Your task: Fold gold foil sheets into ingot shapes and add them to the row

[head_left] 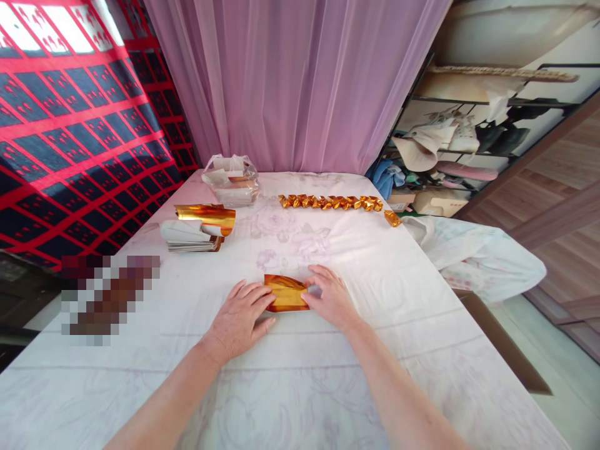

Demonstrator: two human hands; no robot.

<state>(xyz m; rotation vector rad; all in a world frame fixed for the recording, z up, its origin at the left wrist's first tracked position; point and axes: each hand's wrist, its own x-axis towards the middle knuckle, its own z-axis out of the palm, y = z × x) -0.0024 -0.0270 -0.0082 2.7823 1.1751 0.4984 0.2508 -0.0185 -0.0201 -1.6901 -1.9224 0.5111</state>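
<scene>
One table (290, 387) covered by a pale cloth is seen, and every place is given from it. Near its front middle one gold foil sheet (285, 294) is lain flat, partly folded. The sheet is pressed at its left edge by the left hand (241, 319), fingers spread flat, and at its right edge by the right hand (330, 297), fingers laid flat and close together. Along the far edge one row of folded gold pieces (330, 202) is set, too many to be counted exactly, with one single piece (392, 218) beside its right end. At the far left one stack of foil sheets (199, 229) and one plastic bag (233, 180) are kept.
</scene>
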